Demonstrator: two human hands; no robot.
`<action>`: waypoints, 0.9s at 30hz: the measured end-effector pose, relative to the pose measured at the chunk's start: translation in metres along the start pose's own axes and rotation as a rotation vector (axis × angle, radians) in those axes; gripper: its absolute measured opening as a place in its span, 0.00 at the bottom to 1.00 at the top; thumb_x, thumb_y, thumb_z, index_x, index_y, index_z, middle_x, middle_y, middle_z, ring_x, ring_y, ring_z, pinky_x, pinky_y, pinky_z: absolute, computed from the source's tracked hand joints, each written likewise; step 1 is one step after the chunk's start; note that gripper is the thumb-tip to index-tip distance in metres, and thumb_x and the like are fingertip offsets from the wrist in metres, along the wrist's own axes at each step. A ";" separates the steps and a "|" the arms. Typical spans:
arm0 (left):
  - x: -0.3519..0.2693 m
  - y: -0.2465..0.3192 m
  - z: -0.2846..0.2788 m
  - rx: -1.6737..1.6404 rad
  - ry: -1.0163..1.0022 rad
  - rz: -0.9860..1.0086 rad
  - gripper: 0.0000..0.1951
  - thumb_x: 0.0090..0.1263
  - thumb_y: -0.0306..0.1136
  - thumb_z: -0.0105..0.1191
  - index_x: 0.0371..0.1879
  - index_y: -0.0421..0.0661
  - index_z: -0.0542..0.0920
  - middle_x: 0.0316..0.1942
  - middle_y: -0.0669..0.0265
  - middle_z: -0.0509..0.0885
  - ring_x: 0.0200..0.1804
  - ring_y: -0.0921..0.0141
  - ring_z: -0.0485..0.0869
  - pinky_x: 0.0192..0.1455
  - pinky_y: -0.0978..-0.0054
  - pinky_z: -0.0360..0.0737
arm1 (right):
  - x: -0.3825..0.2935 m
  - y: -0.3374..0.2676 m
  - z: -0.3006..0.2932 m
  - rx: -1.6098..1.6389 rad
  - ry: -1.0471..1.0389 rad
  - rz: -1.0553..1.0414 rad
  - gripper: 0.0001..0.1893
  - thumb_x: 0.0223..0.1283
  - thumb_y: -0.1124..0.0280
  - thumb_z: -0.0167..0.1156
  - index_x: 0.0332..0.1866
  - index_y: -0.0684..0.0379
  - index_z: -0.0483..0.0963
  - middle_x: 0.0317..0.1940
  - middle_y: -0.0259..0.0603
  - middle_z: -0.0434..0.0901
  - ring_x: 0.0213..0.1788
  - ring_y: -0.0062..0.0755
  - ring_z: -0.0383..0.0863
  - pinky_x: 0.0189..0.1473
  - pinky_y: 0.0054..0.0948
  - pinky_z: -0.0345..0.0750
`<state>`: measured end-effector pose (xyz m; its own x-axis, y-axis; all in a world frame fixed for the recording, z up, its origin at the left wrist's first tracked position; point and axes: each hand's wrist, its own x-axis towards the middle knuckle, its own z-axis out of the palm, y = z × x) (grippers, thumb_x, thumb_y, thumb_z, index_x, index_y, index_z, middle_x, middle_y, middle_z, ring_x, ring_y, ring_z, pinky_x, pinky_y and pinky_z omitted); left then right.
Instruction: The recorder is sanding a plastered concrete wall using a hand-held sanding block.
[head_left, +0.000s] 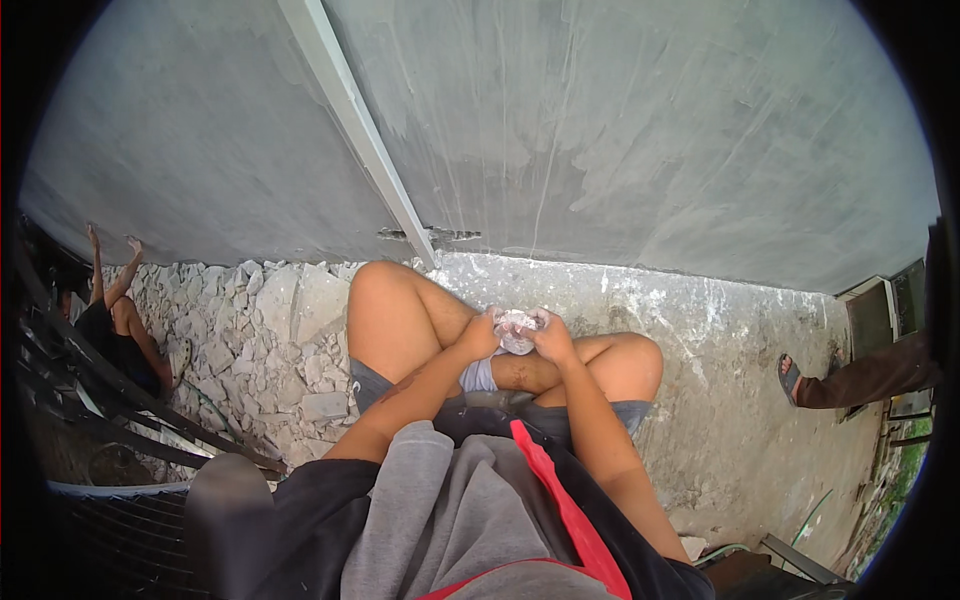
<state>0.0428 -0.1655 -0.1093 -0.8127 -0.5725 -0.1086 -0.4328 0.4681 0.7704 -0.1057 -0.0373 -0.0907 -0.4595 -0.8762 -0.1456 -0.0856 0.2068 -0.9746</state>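
Both of my hands meet over my crossed legs, low in front of the grey wall (480, 135). Between them is a small clear plastic bag (516, 339) with white material in its upper part; its exact contents cannot be told. My left hand (482, 332) grips the bag's left side, and my right hand (550, 336) grips its right side. White powder coats the fingers of both hands. A folded light grey cloth (478, 375) shows just below the bag, near my shin.
Broken concrete rubble (225, 322) lies along the wall's left part, where another person (135, 330) sits, hands raised to the wall. A light metal post (360, 127) stands against the wall. At right, a person's sandalled foot (789, 379) rests on the white-spattered concrete floor (720, 450). Curved black bars (142, 405) are at left.
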 end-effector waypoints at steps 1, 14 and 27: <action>0.001 0.005 0.001 -0.043 -0.032 0.005 0.20 0.74 0.35 0.54 0.57 0.32 0.72 0.42 0.36 0.83 0.48 0.43 0.83 0.50 0.52 0.79 | -0.002 0.013 -0.005 0.005 0.005 0.000 0.17 0.55 0.69 0.73 0.47 0.67 0.80 0.39 0.43 0.86 0.40 0.24 0.83 0.45 0.29 0.79; -0.024 0.044 -0.014 0.003 0.172 0.116 0.17 0.70 0.28 0.57 0.55 0.36 0.74 0.39 0.39 0.84 0.44 0.41 0.83 0.47 0.50 0.79 | -0.007 -0.005 0.006 -0.259 0.128 -0.077 0.20 0.58 0.70 0.70 0.56 0.64 0.78 0.45 0.53 0.86 0.47 0.43 0.86 0.52 0.34 0.78; -0.002 0.064 0.021 -0.003 0.217 0.093 0.15 0.69 0.25 0.54 0.53 0.34 0.73 0.49 0.38 0.80 0.53 0.41 0.78 0.55 0.52 0.76 | -0.026 -0.024 -0.012 -0.125 0.213 0.037 0.13 0.62 0.72 0.66 0.51 0.61 0.84 0.42 0.47 0.89 0.39 0.28 0.86 0.47 0.27 0.79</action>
<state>0.0083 -0.1197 -0.0728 -0.7456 -0.6589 0.1000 -0.3587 0.5232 0.7730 -0.1019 -0.0142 -0.0620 -0.6390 -0.7582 -0.1293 -0.1675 0.3012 -0.9387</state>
